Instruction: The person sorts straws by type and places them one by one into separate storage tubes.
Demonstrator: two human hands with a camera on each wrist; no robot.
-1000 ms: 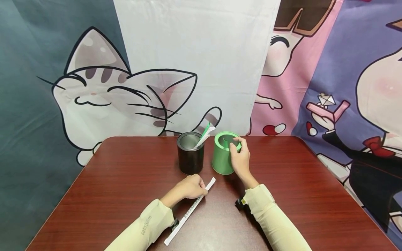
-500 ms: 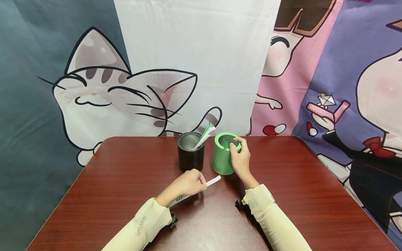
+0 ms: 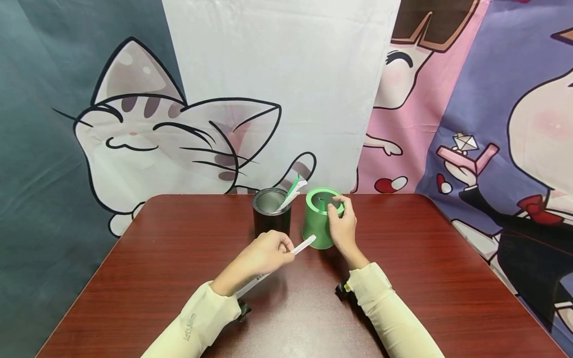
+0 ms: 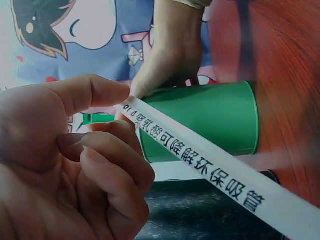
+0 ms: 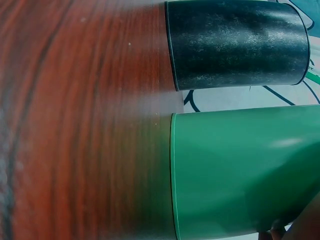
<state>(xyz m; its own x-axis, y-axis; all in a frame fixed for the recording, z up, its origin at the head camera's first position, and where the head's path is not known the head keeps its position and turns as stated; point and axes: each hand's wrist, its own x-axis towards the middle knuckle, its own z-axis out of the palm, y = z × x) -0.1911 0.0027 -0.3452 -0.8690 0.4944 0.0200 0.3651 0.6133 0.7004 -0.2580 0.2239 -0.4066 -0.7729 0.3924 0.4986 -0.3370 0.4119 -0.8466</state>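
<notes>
My left hand (image 3: 259, 257) pinches a paper-wrapped straw (image 3: 304, 244) between thumb and forefinger, raised over the table. In the left wrist view, printed characters run along the straw (image 4: 200, 155), while the other fingers curl loosely below it. The straw's far end overlaps the front of a green can (image 3: 317, 226) in the head view; whether they touch, I cannot tell. At that can's right rim, my right hand (image 3: 342, 226) grips with thumb and fingers. Something green stands inside it. Left of it is a black can (image 3: 271, 221), partly hidden by my left hand.
Inside the black can, a green straw (image 3: 293, 185) and white-wrapped pieces (image 3: 291, 196) lean against the right side. Both cans stand near the back of the reddish wooden table (image 3: 179, 238). A cartoon-printed cloth (image 3: 215, 59) hangs behind it.
My left hand has lifted the straw off the table and moved it up and forward toward the cans. My right hand has stayed on the green can.
</notes>
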